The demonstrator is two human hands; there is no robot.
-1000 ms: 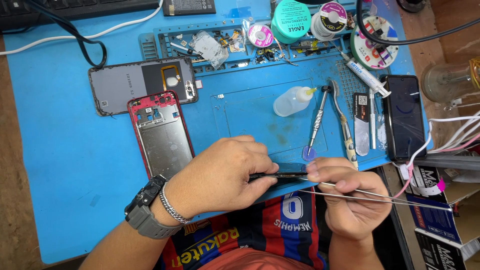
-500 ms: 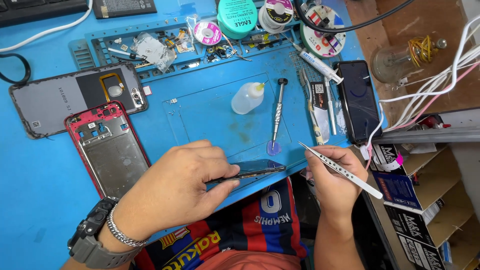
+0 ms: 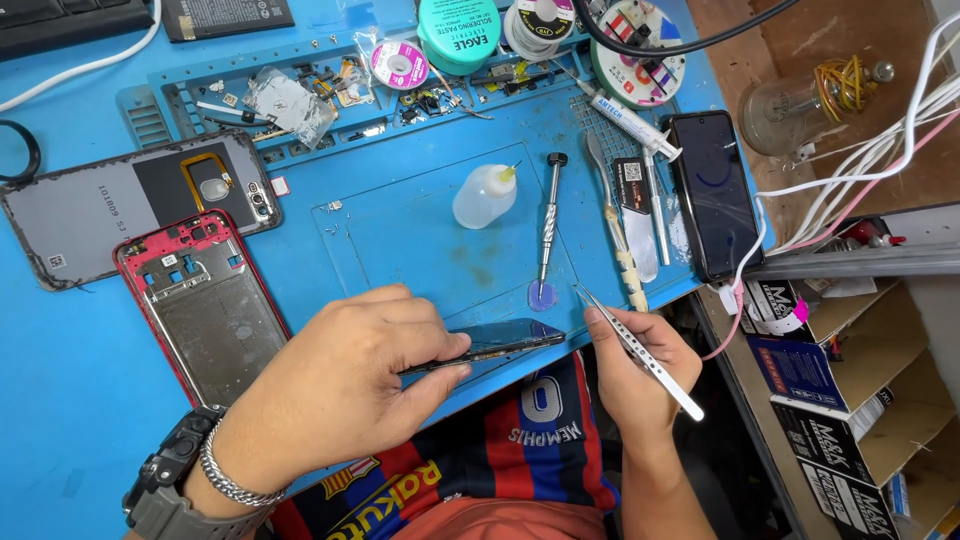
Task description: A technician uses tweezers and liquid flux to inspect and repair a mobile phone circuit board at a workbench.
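Steel tweezers [image 3: 640, 350] sit pinched in our right hand [image 3: 640, 385], tips near the dark phone screen's [image 3: 490, 345] right end. Left hand [image 3: 345, 385] grips that screen edge-up at the blue mat's [image 3: 400, 230] front edge. We'd brace both wrists and work the tips gently along the seam.

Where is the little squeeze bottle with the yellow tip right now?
In the head view the squeeze bottle lies on the blue mat, above both hands, just left of the screwdriver.
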